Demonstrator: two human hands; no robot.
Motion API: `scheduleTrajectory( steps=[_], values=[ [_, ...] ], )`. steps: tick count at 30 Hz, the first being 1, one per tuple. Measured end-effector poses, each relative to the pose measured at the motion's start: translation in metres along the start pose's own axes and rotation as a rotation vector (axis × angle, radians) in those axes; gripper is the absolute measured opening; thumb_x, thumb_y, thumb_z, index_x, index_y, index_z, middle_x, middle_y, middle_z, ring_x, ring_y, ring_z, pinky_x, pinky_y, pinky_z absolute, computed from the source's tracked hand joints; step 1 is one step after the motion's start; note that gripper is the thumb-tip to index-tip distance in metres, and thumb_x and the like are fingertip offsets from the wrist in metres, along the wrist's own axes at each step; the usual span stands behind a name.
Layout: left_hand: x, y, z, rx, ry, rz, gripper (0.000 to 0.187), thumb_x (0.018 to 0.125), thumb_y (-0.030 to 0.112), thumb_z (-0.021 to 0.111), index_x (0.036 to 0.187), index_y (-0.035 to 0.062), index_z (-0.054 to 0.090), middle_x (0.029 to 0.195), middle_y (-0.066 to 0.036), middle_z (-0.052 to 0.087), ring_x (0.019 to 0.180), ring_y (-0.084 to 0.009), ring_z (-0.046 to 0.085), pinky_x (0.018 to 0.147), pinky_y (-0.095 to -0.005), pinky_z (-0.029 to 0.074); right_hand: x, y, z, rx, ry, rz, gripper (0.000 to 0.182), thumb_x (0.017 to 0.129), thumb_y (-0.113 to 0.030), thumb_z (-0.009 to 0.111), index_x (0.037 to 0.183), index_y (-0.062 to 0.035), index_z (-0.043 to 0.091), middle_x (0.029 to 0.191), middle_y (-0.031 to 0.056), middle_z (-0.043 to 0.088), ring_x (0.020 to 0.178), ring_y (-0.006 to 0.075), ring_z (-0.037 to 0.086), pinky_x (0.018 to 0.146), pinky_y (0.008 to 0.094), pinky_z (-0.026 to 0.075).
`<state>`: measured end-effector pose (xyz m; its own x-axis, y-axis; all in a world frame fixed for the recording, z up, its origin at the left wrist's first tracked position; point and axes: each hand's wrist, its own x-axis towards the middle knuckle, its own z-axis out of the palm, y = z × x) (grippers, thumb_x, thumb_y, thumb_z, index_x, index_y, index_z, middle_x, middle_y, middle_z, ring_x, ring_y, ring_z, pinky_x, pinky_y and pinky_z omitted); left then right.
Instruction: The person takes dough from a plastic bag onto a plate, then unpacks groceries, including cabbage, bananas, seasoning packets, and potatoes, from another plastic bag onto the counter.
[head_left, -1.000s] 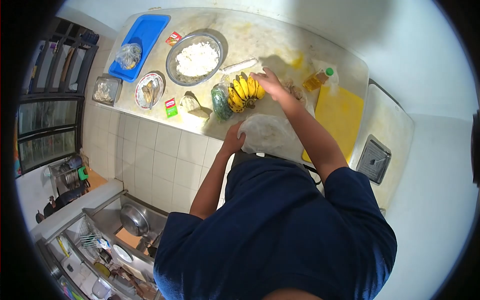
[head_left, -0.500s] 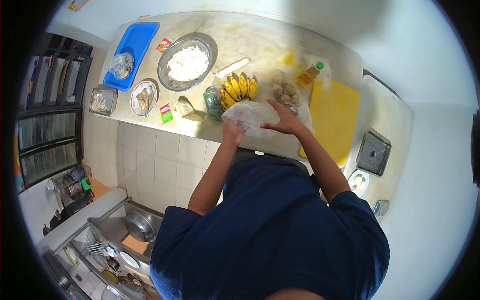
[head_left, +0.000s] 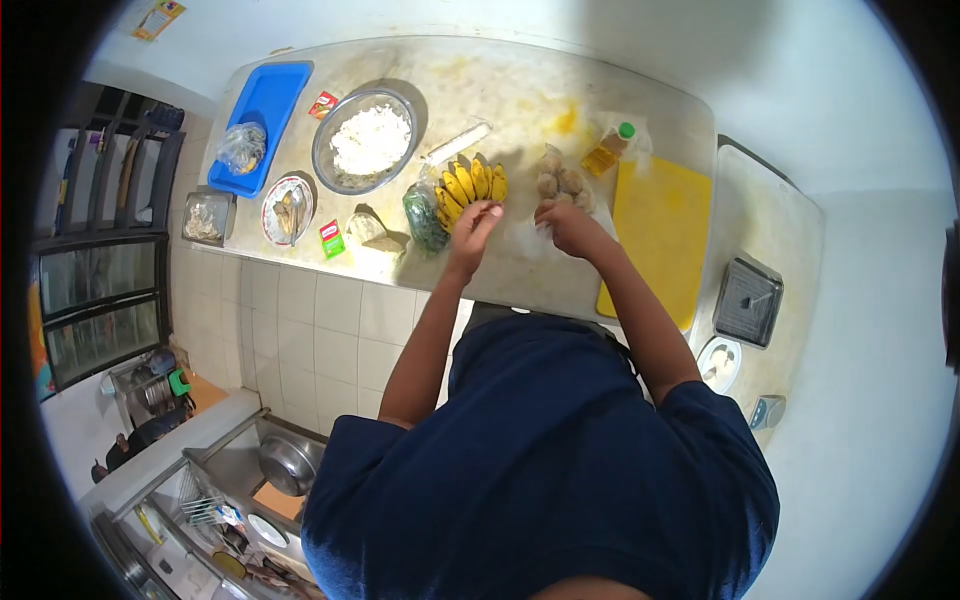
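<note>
My left hand point(head_left: 476, 236) is closed just in front of a bunch of yellow bananas point(head_left: 466, 186). Its fingers are bent together, and I cannot make out what is in them. My right hand point(head_left: 573, 232) is closed in a pinch, with a whitish bit of clear plastic bag point(head_left: 543, 229) at its fingertips. Beyond that hand lies a clear bag of potatoes point(head_left: 566, 184), partly hidden by it. A plastic bag of green vegetables point(head_left: 425, 216) rests against the left side of the bananas.
On the counter stand a steel bowl of white shreds point(head_left: 371, 141), a blue tray point(head_left: 282, 95), a plate with utensils point(head_left: 288, 211), a green packet point(head_left: 331, 239), an oil bottle point(head_left: 606, 151) and a yellow cutting board point(head_left: 659, 235). A dark tray point(head_left: 748, 302) sits farther right.
The crumpled clear plastic bag no longer shows bunched at my left hand. That hand has moved up towards the bananas. My right hand, spread before, has closed and dropped slightly.
</note>
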<state>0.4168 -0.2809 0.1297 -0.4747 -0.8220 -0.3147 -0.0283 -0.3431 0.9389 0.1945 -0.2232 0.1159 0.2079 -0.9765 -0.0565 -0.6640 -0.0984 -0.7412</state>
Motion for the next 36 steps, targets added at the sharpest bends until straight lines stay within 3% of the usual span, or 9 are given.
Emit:
scheduleTrajectory(
  steps=[3,7,11,16,20,25,29,32,36],
  values=[
    [0.000,-0.016,-0.009,0.042,-0.304,0.142,0.059,0.085,0.021,0.072,0.135,0.0028,0.046,0.127,-0.006,0.055,0.118,-0.0178,0.052,0.101,-0.0324,0.040,0.008,-0.014,-0.012,0.124,-0.070,-0.163,0.023,0.071,0.011,0.056,0.088,0.0012,0.066,0.100,0.0138,0.062,0.096,0.0320,0.062,0.085,0.0360,0.050],
    [-0.010,-0.022,0.005,-0.227,-0.379,-0.097,0.084,0.074,0.018,0.083,0.142,0.0074,0.036,0.131,-0.008,0.053,0.121,-0.0188,0.051,0.103,-0.0361,0.042,0.016,-0.037,0.007,0.588,0.079,-0.153,0.024,0.073,0.012,0.058,0.092,-0.0025,0.063,0.100,0.0067,0.062,0.094,0.0205,0.061,0.085,0.0308,0.049],
    [-0.009,-0.022,0.015,-0.349,-0.303,-0.066,0.073,0.071,0.007,0.082,0.134,0.0065,0.045,0.121,-0.007,0.059,0.109,-0.0167,0.058,0.094,-0.0334,0.049,0.014,-0.041,0.031,0.825,0.205,-0.027,0.029,0.076,0.013,0.058,0.098,-0.0059,0.060,0.102,0.0028,0.060,0.095,0.0125,0.057,0.086,0.0268,0.047],
    [-0.007,-0.029,0.004,0.005,-0.215,-0.086,0.050,0.074,0.001,0.075,0.121,0.0061,0.057,0.106,-0.004,0.064,0.100,-0.0159,0.062,0.090,-0.0315,0.050,0.007,-0.022,0.007,0.939,-0.232,0.069,0.043,0.077,0.016,0.053,0.114,-0.0042,0.061,0.114,0.0042,0.062,0.109,0.0131,0.057,0.094,0.0280,0.045],
    [-0.004,-0.034,0.015,0.158,-0.105,0.142,0.033,0.074,0.000,0.069,0.106,0.0025,0.064,0.094,-0.007,0.068,0.088,-0.0176,0.065,0.078,-0.0310,0.051,0.004,-0.024,-0.013,0.912,-0.380,0.015,0.055,0.076,0.017,0.051,0.126,-0.0045,0.059,0.128,0.0087,0.057,0.121,0.0180,0.053,0.100,0.0296,0.043],
    [0.010,-0.046,0.018,0.338,0.258,0.370,0.023,0.076,-0.001,0.059,0.098,0.0003,0.064,0.088,-0.015,0.067,0.082,-0.0272,0.066,0.073,-0.0341,0.049,-0.004,-0.060,-0.054,0.318,-0.305,0.017,0.064,0.080,-0.007,0.068,0.140,-0.0102,0.046,0.146,0.0147,0.039,0.132,0.0277,0.042,0.102,0.0374,0.043],
    [0.002,-0.025,0.016,0.495,0.147,0.436,0.018,0.078,-0.002,0.056,0.095,-0.0004,0.062,0.087,-0.016,0.066,0.083,-0.0299,0.066,0.073,-0.0340,0.049,-0.011,-0.046,-0.032,0.219,-0.109,0.128,0.089,0.079,-0.037,0.079,0.150,-0.0160,0.030,0.149,0.0146,0.035,0.133,0.0290,0.041,0.102,0.0411,0.043],
    [-0.001,-0.017,0.027,0.575,0.105,0.525,0.016,0.078,-0.003,0.055,0.093,-0.0003,0.060,0.084,-0.015,0.064,0.082,-0.0302,0.066,0.072,-0.0342,0.049,-0.011,-0.053,-0.009,0.722,-0.078,0.522,0.097,0.076,-0.047,0.080,0.151,-0.0161,0.027,0.149,0.0141,0.035,0.131,0.0283,0.043,0.101,0.0390,0.044],
    [-0.006,-0.012,0.062,0.311,0.054,0.508,0.026,0.075,-0.005,0.054,0.099,0.0010,0.058,0.086,-0.012,0.062,0.088,-0.0260,0.065,0.076,-0.0349,0.049,-0.015,-0.058,0.037,1.153,0.171,0.490,0.075,0.081,-0.044,0.076,0.139,-0.0106,0.042,0.127,0.0092,0.053,0.108,0.0194,0.058,0.087,0.0364,0.052]
  ],
)
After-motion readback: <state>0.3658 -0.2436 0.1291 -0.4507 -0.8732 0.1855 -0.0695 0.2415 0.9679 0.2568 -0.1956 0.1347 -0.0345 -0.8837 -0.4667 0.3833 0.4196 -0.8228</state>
